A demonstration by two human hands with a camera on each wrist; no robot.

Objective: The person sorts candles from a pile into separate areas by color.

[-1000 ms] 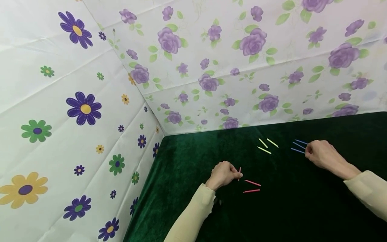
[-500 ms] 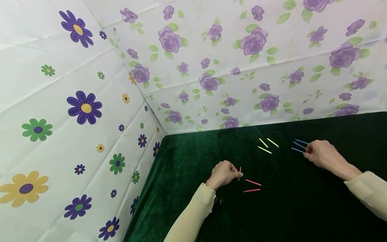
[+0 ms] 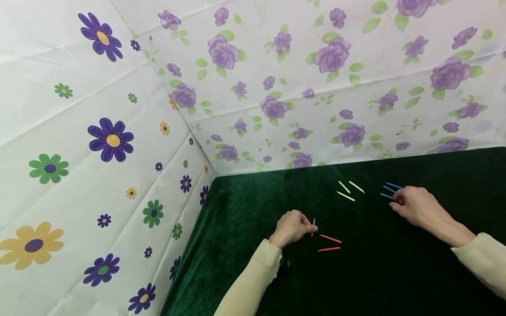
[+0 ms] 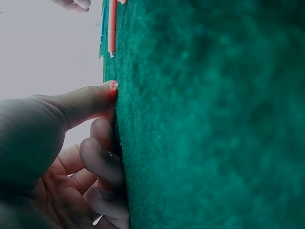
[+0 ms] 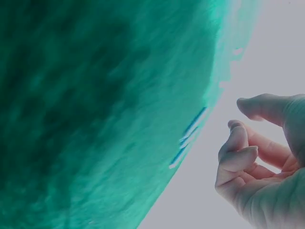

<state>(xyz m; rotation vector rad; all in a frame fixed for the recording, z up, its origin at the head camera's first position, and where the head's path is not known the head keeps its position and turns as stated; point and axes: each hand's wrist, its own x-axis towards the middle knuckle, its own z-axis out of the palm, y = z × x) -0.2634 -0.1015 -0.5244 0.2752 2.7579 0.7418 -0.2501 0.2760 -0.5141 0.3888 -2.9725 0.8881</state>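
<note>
In the head view my left hand [image 3: 290, 226] pinches a pink candle [image 3: 314, 220] close to the dark green cloth. Up close in the left wrist view, only the end of the pinched candle [image 4: 114, 85] shows at the thumb tip. Two more pink candles [image 3: 330, 238] lie just to its right. My right hand [image 3: 423, 210] hovers beside three blue candles [image 3: 392, 187], partly covering their right ends in the head view. In the right wrist view its thumb and index finger stand apart with nothing between them, and the blue candles [image 5: 193, 124] lie on the cloth.
Three yellow candles [image 3: 345, 196] lie between the pink and blue groups, farther back on the green velvet cloth [image 3: 245, 206]. Flower-printed white sheets [image 3: 245, 131] rise behind the cloth and along its left side.
My right hand has come off the blue candles, its thumb and fingers parting as it shifts slightly toward me. The left hand stays still on its pink candle.
</note>
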